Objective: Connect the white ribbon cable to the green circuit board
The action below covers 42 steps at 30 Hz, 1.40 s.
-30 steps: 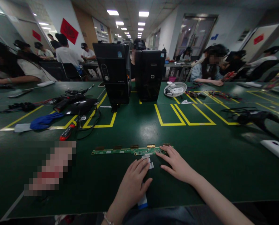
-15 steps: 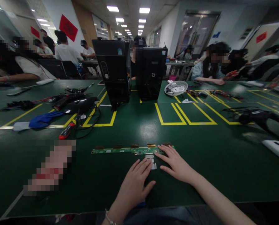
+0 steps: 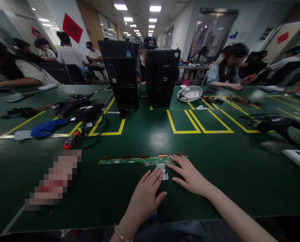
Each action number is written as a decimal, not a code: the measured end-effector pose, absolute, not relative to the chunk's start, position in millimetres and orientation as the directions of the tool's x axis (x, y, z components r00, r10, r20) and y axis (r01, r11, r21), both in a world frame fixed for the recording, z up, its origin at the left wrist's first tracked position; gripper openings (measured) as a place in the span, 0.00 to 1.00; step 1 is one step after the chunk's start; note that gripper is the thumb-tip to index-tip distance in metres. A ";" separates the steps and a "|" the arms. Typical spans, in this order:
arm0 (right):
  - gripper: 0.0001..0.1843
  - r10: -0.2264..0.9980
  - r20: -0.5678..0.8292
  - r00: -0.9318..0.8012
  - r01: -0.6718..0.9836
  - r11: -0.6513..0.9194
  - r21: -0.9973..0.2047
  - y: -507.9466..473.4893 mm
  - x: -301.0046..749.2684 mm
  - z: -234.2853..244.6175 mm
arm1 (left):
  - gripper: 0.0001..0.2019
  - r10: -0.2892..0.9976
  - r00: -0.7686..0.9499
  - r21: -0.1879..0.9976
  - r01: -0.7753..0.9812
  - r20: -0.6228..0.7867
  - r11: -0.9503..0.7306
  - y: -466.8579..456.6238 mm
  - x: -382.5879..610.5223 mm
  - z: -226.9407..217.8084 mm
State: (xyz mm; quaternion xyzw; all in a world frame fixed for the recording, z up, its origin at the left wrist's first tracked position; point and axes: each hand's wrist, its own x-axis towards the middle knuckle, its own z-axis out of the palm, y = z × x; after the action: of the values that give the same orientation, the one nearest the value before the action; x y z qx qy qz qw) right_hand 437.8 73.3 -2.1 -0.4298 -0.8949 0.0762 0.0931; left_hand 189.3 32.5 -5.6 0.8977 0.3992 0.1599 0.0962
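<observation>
A long, thin green circuit board [image 3: 130,162] with copper-brown tabs along its far edge lies on the table in front of me. My right hand [image 3: 191,176] rests with spread fingers on the board's right part, its fingertips touching the green surface. From the board's near edge a white flat cable [image 3: 165,176] extends toward me. My left hand [image 3: 148,193] lies flat over this cable, fingers stretched out and fingertips close to the connector. Whether the cable's end sits inside the connector I cannot tell. A blue piece [image 3: 153,215] shows partly beneath my left palm.
Two black computer towers [image 3: 119,75] stand beyond the board. At the left lie a red-and-black screwdriver [image 3: 71,140], a blue glove [image 3: 46,128] and tangled black cables [image 3: 94,134]. A white basket [image 3: 189,93] and a white device [image 3: 297,160] are to the right. People sit around.
My left hand and the white flat cable have shifted slightly forward, toward the board's connector. The right hand and the board stay where they were.
</observation>
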 end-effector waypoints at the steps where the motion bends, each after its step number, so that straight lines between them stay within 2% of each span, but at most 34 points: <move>1: 0.29 0.782 0.104 -0.614 0.754 0.620 -0.214 73.4 437.8 -2.4 | 0.28 0.747 0.631 0.301 0.685 0.209 -0.663 32.6 189.2 -5.6; 10: 0.30 0.782 0.100 -0.616 0.754 0.621 -0.213 74.5 437.8 -2.5 | 0.27 0.743 0.635 0.275 0.691 0.211 -0.668 34.1 189.7 -9.1; 27: 0.31 0.780 0.072 -0.622 0.747 0.618 -0.247 75.3 439.2 -1.5 | 0.30 0.747 0.638 0.185 0.724 0.186 -0.665 33.4 191.1 -10.6; 42: 0.31 0.779 0.058 -0.625 0.743 0.616 -0.261 74.7 439.1 -0.1 | 0.29 0.685 0.720 0.235 0.651 0.110 -0.722 47.7 178.4 -0.8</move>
State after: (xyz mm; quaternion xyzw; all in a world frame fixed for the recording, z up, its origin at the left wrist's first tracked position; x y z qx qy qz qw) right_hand 439.1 74.7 -0.1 -0.4252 -0.8950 0.1065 0.0830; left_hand 178.4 47.7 -0.8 0.9230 0.3619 0.0948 0.0901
